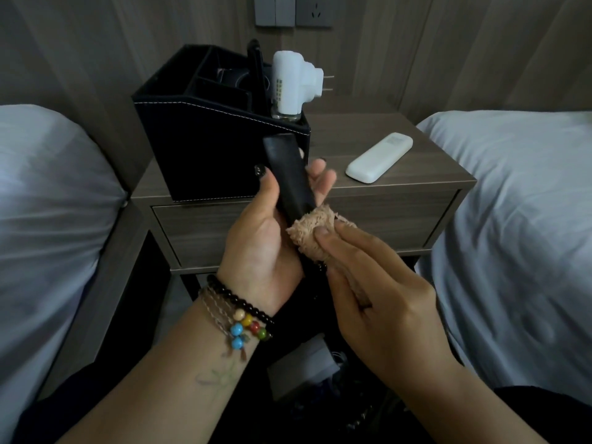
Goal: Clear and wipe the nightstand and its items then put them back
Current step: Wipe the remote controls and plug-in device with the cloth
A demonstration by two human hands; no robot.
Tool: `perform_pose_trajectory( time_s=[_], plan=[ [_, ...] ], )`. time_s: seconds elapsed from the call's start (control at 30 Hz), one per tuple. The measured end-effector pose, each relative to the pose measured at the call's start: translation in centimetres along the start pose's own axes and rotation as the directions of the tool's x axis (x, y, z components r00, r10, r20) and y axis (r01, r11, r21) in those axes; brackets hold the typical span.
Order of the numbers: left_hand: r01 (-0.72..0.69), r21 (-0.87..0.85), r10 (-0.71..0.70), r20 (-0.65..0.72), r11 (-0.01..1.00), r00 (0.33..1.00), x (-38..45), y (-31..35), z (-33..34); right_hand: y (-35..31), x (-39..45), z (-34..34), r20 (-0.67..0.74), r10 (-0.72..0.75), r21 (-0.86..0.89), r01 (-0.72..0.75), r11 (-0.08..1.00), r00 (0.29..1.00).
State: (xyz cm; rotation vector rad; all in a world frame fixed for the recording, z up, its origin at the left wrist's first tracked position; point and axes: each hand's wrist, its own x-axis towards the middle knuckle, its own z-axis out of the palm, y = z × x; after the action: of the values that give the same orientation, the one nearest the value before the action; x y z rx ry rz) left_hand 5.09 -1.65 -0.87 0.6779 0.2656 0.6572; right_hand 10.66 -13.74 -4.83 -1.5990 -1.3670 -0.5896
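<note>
Head view, left hand (259,238) gripping black remote (288,177) (tilted), right hand (381,302) pinching cloth (312,233) against it

head: single view | worn, looks forward and down | close above hands | faces nightstand (400,184) front, wall behind it

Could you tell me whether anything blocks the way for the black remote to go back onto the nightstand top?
Nothing visible does. The left hand holds the black remote in front of the nightstand while the right hand presses the cloth to it. Bare wood lies between the black organizer box and the white remote.
</note>
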Motion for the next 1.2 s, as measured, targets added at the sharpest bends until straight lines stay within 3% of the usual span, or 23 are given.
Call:
perform_pose_trajectory(
  time_s=[0.1, 0.17, 0.2, 0.27, 0.37, 0.4, 0.43, 0.5, 0.57, 0.63, 0.7, 0.77, 0.8, 0.87, 1.03, 1.1, 1.2],
  plan=[
    [-0.1, -0.037, 0.096, -0.086, 0.994, 0.992, 0.3, 0.9, -0.3, -0.4, -0.6, -0.3, 0.065, 0.072, 0.089, -0.077, 0.993, 0.995],
    [-0.187, 0.045, 0.191, -0.113, 0.981, 0.975, 0.2, 1.3, -0.3, -1.0, -0.5, -0.7, 0.124, 0.275, 0.229, -0.297, 0.927, 0.953],
    [-0.241, 0.117, 0.253, -0.104, 0.964, 0.962, 0.2, 1.4, -0.3, -1.3, -0.2, -1.0, 0.175, 0.421, 0.318, -0.455, 0.832, 0.89],
    [-0.331, 0.237, 0.358, -0.077, 0.913, 0.931, 0.0, 1.3, 0.1, -1.9, 0.5, -1.6, 0.345, 0.646, 0.482, -0.719, 0.501, 0.681],
    [-0.414, 0.352, 0.451, -0.027, 0.839, 0.892, -0.2, 0.6, 0.6, -1.8, 1.0, -2.1, 0.638, 0.682, 0.558, -0.825, -0.09, 0.357],
    [-0.421, 0.387, 0.457, -0.003, 0.82, 0.889, -0.2, 0.2, 0.7, -1.7, 1.0, -2.2, 0.694, 0.66, 0.54, -0.814, -0.215, 0.286],
    [-0.416, 0.418, 0.451, 0.016, 0.808, 0.892, -0.3, -0.3, 0.8, -1.6, 1.0, -2.3, 0.725, 0.643, 0.522, -0.805, -0.282, 0.245],
    [-0.376, 0.431, 0.409, 0.018, 0.821, 0.912, -0.4, -1.4, 1.1, -1.2, 0.7, -2.3, 0.728, 0.648, 0.518, -0.799, -0.307, 0.223],
    [-0.31, 0.36, 0.336, -0.008, 0.88, 0.942, -0.4, -2.3, 1.3, -0.8, 0.4, -2.3, 0.65, 0.714, 0.563, -0.796, -0.222, 0.26],
    [-0.234, 0.249, 0.253, -0.046, 0.94, 0.966, -0.2, -2.6, 1.4, -0.4, 0.2, -2.2, 0.486, 0.783, 0.59, -0.806, 0.034, 0.389],
    [-0.154, 0.113, 0.164, -0.087, 0.982, 0.983, -0.1, -2.4, 1.4, -0.2, -0.1, -2.1, 0.272, 0.762, 0.492, -0.765, 0.415, 0.588],
    [-0.085, 0.015, 0.087, -0.117, 0.996, 0.989, 0.1, -2.0, 1.2, -0.1, -0.6, -2.0, 0.093, 0.553, 0.26, -0.557, 0.789, 0.828],
    [-0.067, -0.007, 0.065, -0.136, 0.998, 0.989, 0.2, -1.9, 1.1, 0.1, -1.1, -1.9, 0.059, 0.394, 0.152, -0.398, 0.905, 0.917],
    [-0.052, 0.001, 0.051, -0.173, 0.999, 0.984, 0.3, -1.7, 0.9, 0.3, -2.3, -1.6, 0.072, 0.156, 0.019, -0.158, 0.987, 0.985],
    [0.04, 0.044, -0.034, -0.143, 0.998, 0.989, -0.1, -1.8, 1.2, 0.7, -2.9, -1.8, 0.124, -0.01, -0.131, 0.026, 0.991, 0.992],
    [0.089, 0.019, -0.086, -0.103, 0.996, 0.991, -0.1, -1.7, 1.3, 0.9, -2.9, -1.9, 0.138, 0.011, -0.106, 0.004, 0.994, 0.99],
    [0.125, -0.02, -0.126, -0.027, 0.992, 0.992, -0.3, -1.7, 1.5, 1.2, -2.5, -2.1, 0.066, 0.214, 0.071, -0.219, 0.973, 0.975]
  ],
)
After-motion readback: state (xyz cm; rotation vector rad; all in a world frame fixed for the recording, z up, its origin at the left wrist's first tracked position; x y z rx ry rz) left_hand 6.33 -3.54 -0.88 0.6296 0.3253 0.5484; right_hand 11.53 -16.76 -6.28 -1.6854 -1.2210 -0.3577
